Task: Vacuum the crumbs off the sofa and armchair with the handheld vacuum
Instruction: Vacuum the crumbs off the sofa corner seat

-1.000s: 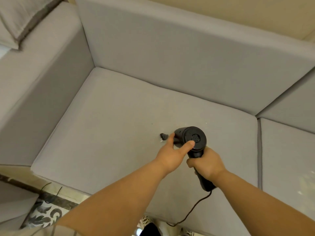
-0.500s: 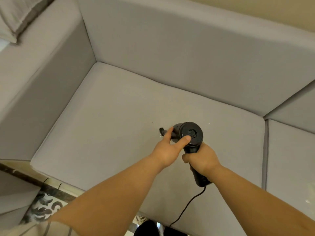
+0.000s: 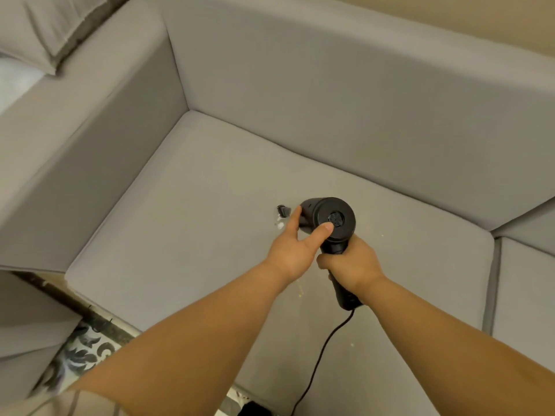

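A black handheld vacuum (image 3: 333,219) points left and down at the grey sofa seat cushion (image 3: 186,235). Its nozzle tip (image 3: 282,210) touches the cushion beside a few pale crumbs (image 3: 279,224). My right hand (image 3: 353,265) grips the vacuum's handle from below. My left hand (image 3: 295,249) holds the barrel, thumb on the round rear cap and a finger stretched along the side. More tiny crumbs (image 3: 300,292) lie on the cushion near my wrists.
The vacuum's black cord (image 3: 321,355) trails down off the seat's front edge. The sofa's back (image 3: 345,100) and left armrest (image 3: 75,130) wall the seat in. A second seat cushion (image 3: 525,295) adjoins on the right. A grey pillow (image 3: 45,25) lies top left; patterned floor (image 3: 81,352) shows bottom left.
Both hands and the vacuum have moved slightly away from me up the cushion, the nozzle staying on the fabric. Pale crumbs now show at the nozzle tip.
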A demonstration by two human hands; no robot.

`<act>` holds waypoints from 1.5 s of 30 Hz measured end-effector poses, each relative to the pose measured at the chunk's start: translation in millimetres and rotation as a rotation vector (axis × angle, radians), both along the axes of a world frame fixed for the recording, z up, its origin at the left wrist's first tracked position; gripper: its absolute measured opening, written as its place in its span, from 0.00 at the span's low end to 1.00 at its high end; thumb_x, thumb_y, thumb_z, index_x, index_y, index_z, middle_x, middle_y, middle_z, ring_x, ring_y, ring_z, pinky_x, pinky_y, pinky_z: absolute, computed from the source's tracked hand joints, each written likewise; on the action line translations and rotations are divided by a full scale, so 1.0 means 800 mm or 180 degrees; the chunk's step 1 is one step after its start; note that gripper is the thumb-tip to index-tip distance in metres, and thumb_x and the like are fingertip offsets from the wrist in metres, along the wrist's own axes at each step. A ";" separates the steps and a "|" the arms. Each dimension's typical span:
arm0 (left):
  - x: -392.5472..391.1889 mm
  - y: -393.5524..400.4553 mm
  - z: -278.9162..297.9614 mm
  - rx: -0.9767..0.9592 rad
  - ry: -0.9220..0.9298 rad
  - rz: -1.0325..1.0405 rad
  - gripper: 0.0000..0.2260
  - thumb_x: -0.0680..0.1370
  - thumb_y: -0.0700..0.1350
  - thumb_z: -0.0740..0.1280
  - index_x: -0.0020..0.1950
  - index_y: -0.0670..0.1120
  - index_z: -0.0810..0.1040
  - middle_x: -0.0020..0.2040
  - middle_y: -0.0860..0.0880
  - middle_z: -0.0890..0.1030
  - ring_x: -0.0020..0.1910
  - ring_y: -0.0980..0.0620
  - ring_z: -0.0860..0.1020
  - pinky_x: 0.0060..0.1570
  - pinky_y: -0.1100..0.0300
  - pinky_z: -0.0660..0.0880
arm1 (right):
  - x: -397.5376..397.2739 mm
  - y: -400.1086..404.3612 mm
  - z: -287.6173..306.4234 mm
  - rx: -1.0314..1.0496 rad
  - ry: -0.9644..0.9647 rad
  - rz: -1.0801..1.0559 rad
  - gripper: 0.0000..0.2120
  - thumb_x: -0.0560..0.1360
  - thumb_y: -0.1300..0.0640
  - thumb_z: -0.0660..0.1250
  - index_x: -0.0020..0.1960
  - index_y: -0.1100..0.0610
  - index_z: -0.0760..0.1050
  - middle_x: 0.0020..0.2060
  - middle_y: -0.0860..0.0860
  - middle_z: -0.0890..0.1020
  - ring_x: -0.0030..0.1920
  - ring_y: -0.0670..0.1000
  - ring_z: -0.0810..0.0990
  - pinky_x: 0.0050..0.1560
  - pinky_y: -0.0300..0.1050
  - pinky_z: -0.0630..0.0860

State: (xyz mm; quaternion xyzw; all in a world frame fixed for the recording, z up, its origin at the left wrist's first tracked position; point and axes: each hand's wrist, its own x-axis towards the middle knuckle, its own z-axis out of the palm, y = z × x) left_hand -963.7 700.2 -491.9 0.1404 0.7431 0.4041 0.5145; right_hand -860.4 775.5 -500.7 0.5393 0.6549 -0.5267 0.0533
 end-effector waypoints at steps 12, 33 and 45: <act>0.016 -0.008 -0.005 -0.0071 -0.0172 0.0260 0.38 0.71 0.66 0.66 0.76 0.60 0.53 0.68 0.53 0.72 0.65 0.47 0.73 0.67 0.47 0.68 | 0.011 0.005 0.007 -0.0099 -0.0254 0.0323 0.12 0.63 0.59 0.72 0.45 0.53 0.76 0.37 0.55 0.83 0.41 0.60 0.84 0.46 0.55 0.82; 0.050 -0.032 -0.002 -0.0195 -0.0273 0.0105 0.38 0.73 0.63 0.66 0.77 0.58 0.50 0.72 0.52 0.69 0.67 0.48 0.72 0.68 0.48 0.67 | 0.048 -0.018 -0.007 -0.0167 -0.0310 0.0407 0.13 0.64 0.60 0.72 0.47 0.53 0.75 0.38 0.54 0.82 0.42 0.60 0.83 0.47 0.56 0.81; 0.122 -0.071 -0.001 -0.0169 -0.0287 0.0140 0.38 0.74 0.63 0.65 0.77 0.58 0.49 0.71 0.52 0.69 0.67 0.47 0.72 0.68 0.50 0.66 | 0.115 -0.053 -0.004 -0.0172 -0.0310 0.0451 0.12 0.65 0.61 0.72 0.47 0.54 0.75 0.38 0.54 0.81 0.42 0.60 0.83 0.46 0.53 0.80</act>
